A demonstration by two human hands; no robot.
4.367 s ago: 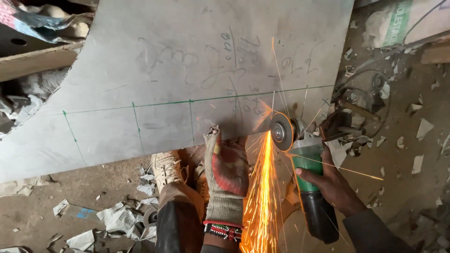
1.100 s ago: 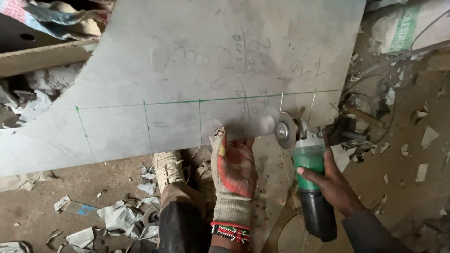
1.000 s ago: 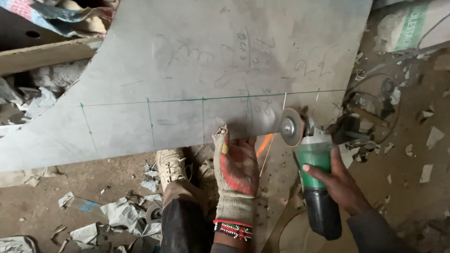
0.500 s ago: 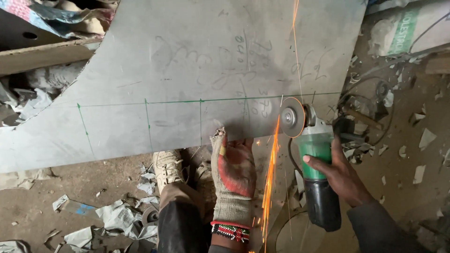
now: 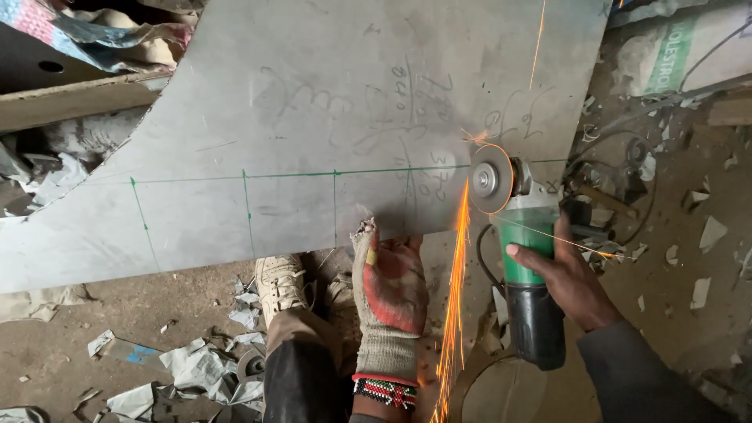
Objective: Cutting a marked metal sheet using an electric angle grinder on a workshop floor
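Rough metal workshop, floor-level work. Evidence: big grey steel sheet [image 5: 313, 141] laid out with green marker lines, angle grinder [image 5: 521, 258] throwing sparks [image 5: 453, 313] at its edge, bare dirt floor [image 5: 94, 313] littered with paper scraps [image 5: 196, 368] and offcuts. Sack [image 5: 666, 55] top right, probably cement or similar. Tangled cable [image 5: 619, 157] beside the grinder.
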